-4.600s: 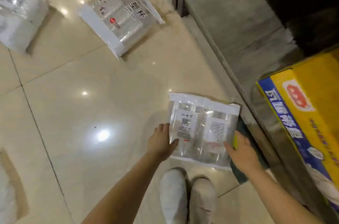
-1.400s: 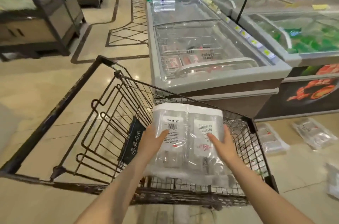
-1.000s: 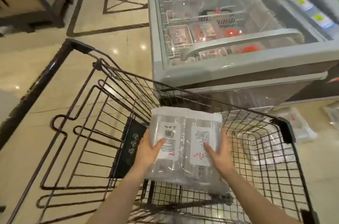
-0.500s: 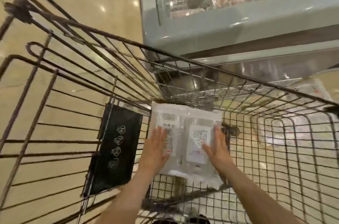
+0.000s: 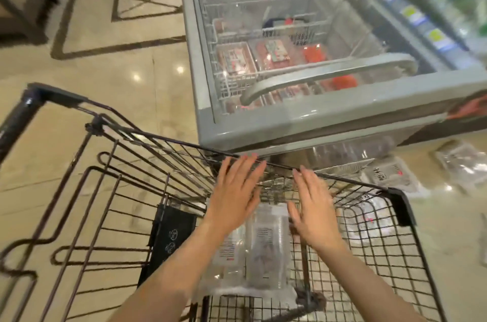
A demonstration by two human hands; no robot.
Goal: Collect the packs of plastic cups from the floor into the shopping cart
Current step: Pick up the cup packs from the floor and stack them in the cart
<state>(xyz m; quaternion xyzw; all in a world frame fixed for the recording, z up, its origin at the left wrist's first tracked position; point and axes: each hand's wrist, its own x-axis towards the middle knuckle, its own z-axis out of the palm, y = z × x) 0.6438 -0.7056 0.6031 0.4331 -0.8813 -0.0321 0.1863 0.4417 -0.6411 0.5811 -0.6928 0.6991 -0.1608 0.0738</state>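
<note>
A clear pack of plastic cups (image 5: 264, 250) with white labels lies on the bottom of the black wire shopping cart (image 5: 403, 205). My left hand (image 5: 234, 192) and my right hand (image 5: 313, 205) hover above it with fingers straight and spread, holding nothing. Both hands are raised clear of the pack, near the cart's far rim. Two more packs of cups (image 5: 390, 176) (image 5: 463, 166) lie on the floor to the right, beyond the cart. Another pack (image 5: 369, 219) shows through the cart's right wire wall.
A grey chest freezer (image 5: 311, 121) with a glass lid stands right behind the cart's far end. The cart's black handle bar (image 5: 34, 102) is at the left, and a black folded child-seat flap (image 5: 171, 237) hangs inside. Beige tiled floor (image 5: 110, 100) stretches to the left.
Both hands let go of the pack, which now lies on the cart's bottom, and rose away from it. The view tilted up toward the freezer.
</note>
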